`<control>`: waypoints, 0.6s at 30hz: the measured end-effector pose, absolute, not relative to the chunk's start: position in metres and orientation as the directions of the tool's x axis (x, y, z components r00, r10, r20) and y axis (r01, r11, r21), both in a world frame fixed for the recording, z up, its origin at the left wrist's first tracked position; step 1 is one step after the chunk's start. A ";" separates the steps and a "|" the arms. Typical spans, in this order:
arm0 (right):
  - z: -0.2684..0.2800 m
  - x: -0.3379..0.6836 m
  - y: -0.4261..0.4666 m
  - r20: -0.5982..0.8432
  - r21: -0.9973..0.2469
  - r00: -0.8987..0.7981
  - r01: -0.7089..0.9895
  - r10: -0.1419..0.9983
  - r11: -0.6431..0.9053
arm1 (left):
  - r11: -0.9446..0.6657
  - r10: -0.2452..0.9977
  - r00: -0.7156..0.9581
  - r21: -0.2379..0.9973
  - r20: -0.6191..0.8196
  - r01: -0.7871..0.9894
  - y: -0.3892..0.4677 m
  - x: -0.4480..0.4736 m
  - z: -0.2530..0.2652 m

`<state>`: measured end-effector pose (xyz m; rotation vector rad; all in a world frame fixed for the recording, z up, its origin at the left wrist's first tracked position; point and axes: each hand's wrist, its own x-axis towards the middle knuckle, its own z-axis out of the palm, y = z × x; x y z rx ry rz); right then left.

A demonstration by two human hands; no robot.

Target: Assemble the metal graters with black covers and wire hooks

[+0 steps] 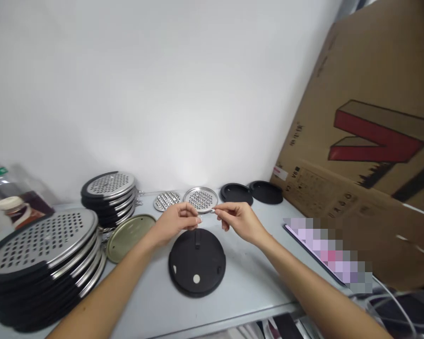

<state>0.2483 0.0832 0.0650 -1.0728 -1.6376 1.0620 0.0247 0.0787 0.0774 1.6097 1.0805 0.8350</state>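
Observation:
My left hand point(176, 220) is closed in a pinch, with a small clear or whitish bit point(200, 219) at its fingertips, too small to name. Facing it, my right hand point(240, 220) pinches a small whitish piece point(213, 211), whose kind I cannot make out. Both hands hover just above the far edge of a round black disc point(198, 259), which lies flat and bears white spots and a raised tab. Behind the fingers are a round metal grater plate point(200, 199) with a rim and a rimless perforated metal plate point(167, 200).
Stacks of black-edged grater discs point(42, 240) point(109, 186) stand at the left, beside an olive-green round lid point(130, 237) and bottles point(14, 207). Two black round lids point(236, 193) point(266, 192) lie by the wall. A tablet-like screen point(325, 254) and a large cardboard box point(353, 188) are at the right.

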 end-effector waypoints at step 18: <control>0.050 0.229 0.074 0.158 -0.985 -0.263 0.019 0.952 0.169 | -0.329 0.944 0.127 0.908 0.305 0.261 0.050 0.025 0.058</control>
